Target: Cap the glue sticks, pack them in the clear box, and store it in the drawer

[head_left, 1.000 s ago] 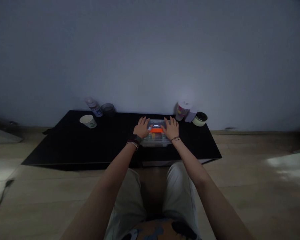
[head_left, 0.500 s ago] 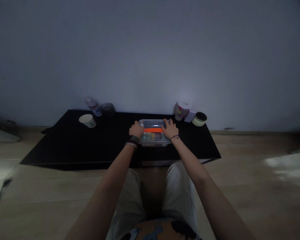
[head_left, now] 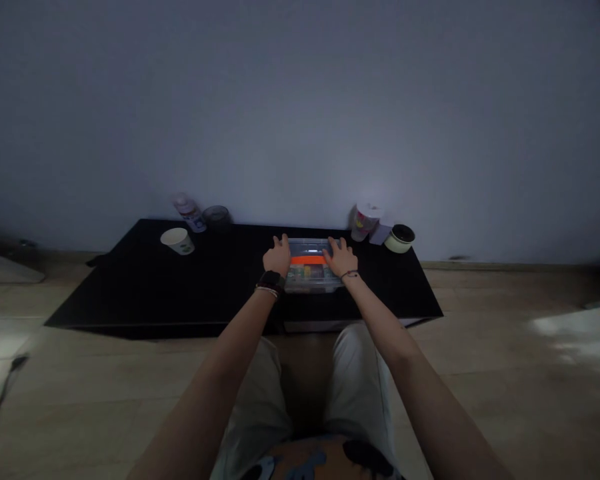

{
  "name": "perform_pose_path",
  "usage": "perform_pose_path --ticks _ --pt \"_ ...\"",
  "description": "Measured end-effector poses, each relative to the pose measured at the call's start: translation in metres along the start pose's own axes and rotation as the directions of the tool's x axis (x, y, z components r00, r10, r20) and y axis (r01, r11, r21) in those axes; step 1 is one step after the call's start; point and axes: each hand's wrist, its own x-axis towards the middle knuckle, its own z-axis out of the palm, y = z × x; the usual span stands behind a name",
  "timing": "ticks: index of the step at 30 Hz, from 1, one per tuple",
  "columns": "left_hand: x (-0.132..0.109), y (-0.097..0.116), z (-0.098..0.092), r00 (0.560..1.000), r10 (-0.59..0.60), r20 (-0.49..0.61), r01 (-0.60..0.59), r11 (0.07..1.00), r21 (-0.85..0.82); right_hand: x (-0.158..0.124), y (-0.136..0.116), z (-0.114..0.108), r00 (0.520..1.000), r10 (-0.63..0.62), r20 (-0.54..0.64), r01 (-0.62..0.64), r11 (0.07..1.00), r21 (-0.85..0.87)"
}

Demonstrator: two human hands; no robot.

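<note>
A clear plastic storage box (head_left: 313,283) with a bright orange handle (head_left: 307,260) on its lid rests on the black tabletop. Small coloured items show blurrily through its lid. My left hand (head_left: 278,257), wearing a dark wristband, grips the box's left end, fingers pointing toward the far corner. At the right end, my right hand (head_left: 344,259) clasps the lid's edge, thumb on top near the handle and fingers apart. The undersides of both hands are hidden.
On the black table (head_left: 220,280), a paper cup (head_left: 180,243), a spray-type bottle (head_left: 191,215) and a dark round container (head_left: 217,217) stand at the left. A clear cup (head_left: 364,223), a pale box (head_left: 381,232) and a cream jar (head_left: 399,241) stand right, near the wall.
My left hand has shifted slightly right and turned, with its fingers now pointing further away along the box's left end. My right hand and the box are almost unmoved.
</note>
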Motion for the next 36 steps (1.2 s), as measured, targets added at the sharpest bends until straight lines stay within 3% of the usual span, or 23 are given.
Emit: perform_pose_path --ticks 7,16,20,23,26,30,31,33,35,36 --pt "-0.004 0.006 -0.006 0.995 0.100 0.029 -0.102 0.992 0.076 0.001 0.000 0.002 1.000 -0.002 -0.009 0.003 1.000 0.009" --pt "-0.003 0.003 -0.003 0.997 0.080 0.014 -0.081 0.995 0.055 0.002 0.001 0.002 1.000 -0.004 -0.005 0.004 0.999 0.036" --pt "-0.005 0.003 -0.003 0.997 0.081 -0.009 -0.080 0.995 0.058 0.005 0.004 0.008 0.994 -0.025 -0.107 0.034 0.996 0.086" --pt "-0.006 0.005 -0.004 0.995 0.093 -0.022 -0.091 0.994 0.063 0.004 0.008 0.005 0.953 -0.099 -0.287 0.133 0.986 0.104" --pt "-0.006 0.006 -0.004 0.993 0.112 -0.035 -0.110 0.992 0.063 -0.004 0.006 -0.001 0.868 -0.227 -0.442 0.308 0.944 0.119" --pt "-0.005 0.007 -0.005 0.993 0.112 -0.029 -0.110 0.993 0.046 -0.042 -0.005 0.002 0.777 -0.235 -0.583 0.442 0.864 0.242" --pt "-0.005 0.007 -0.006 0.993 0.113 -0.029 -0.112 0.993 0.041 -0.056 -0.009 0.008 0.784 -0.210 -0.585 0.451 0.840 0.302" --pt "-0.006 0.008 -0.007 0.992 0.122 -0.036 -0.121 0.992 0.032 -0.087 -0.015 0.025 0.854 -0.161 -0.495 0.407 0.799 0.442" --pt "-0.006 0.009 -0.008 0.992 0.122 -0.043 -0.121 0.992 0.024 -0.117 -0.017 0.045 0.952 -0.141 -0.273 0.274 0.792 0.546" --pt "-0.007 0.010 -0.008 0.992 0.121 -0.045 -0.120 0.993 0.024 -0.131 -0.017 0.055 0.976 -0.149 -0.156 0.212 0.792 0.572"
